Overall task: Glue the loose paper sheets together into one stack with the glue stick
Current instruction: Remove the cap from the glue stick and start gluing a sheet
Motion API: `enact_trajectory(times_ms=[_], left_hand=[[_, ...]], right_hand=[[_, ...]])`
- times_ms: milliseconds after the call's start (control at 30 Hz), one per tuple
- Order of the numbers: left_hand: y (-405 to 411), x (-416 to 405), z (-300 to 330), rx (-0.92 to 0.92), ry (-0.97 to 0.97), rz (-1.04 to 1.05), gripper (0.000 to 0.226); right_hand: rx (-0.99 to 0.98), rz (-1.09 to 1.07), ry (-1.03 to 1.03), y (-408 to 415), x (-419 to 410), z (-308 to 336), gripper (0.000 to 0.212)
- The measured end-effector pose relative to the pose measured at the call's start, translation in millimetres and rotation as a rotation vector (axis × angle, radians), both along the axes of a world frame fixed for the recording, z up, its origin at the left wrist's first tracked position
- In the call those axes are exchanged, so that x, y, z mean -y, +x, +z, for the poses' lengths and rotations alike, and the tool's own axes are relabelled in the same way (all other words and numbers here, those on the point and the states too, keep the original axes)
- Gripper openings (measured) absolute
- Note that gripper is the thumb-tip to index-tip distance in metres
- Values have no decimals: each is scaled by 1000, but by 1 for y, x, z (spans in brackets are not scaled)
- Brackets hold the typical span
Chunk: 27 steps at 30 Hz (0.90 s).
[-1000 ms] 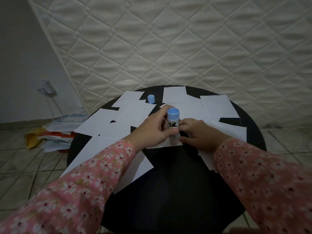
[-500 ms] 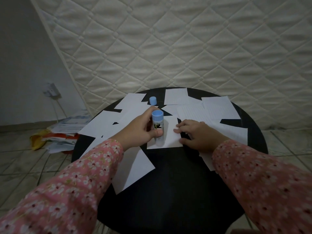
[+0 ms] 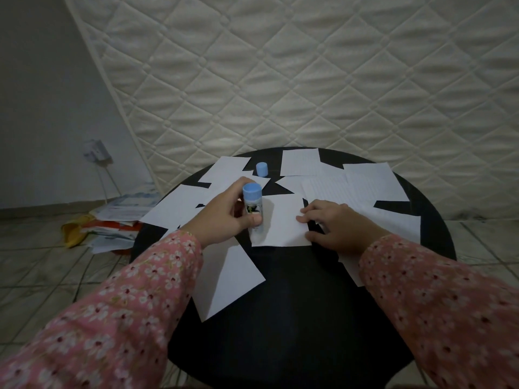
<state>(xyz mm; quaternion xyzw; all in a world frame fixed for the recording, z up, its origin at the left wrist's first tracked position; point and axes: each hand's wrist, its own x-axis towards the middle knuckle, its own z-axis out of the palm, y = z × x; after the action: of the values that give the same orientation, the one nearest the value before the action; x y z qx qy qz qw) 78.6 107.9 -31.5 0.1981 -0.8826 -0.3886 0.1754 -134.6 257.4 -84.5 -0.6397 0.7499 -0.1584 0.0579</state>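
The left hand (image 3: pixel 222 214) has its fingers and thumb curled round the glue stick (image 3: pixel 253 206), which stands nearly upright with its lower end on the left edge of a white paper sheet (image 3: pixel 280 224). The right hand (image 3: pixel 335 226) lies flat, its fingers straight and slightly spread, pressing the sheet's right edge. Other loose sheets (image 3: pixel 368 178) lie scattered over the round black table (image 3: pixel 295 318), the blue cap (image 3: pixel 261 169) stands near its far edge, and a quilted mattress (image 3: pixel 309 74) leans behind.
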Motion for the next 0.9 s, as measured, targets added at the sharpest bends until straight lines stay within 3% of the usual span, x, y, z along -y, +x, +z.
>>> enact_trajectory(times_ms=[133, 233, 467, 633, 900], left_hand=[[-6, 9, 1, -439, 309, 274, 43], [-17, 11, 4, -586, 262, 438, 23], [-38, 5, -3, -311, 151, 347, 41], [-56, 3, -7, -273, 63, 308, 46], [-87, 5, -21, -215, 17, 232, 46]], right_hand=[[4, 27, -42, -1, -3, -2, 43], [2, 61, -46, -1, -5, -2, 43], [53, 106, -55, 7, -1, 4, 44], [-135, -4, -40, 7, 10, -3, 54], [-61, -11, 27, 2, 11, -5, 57]])
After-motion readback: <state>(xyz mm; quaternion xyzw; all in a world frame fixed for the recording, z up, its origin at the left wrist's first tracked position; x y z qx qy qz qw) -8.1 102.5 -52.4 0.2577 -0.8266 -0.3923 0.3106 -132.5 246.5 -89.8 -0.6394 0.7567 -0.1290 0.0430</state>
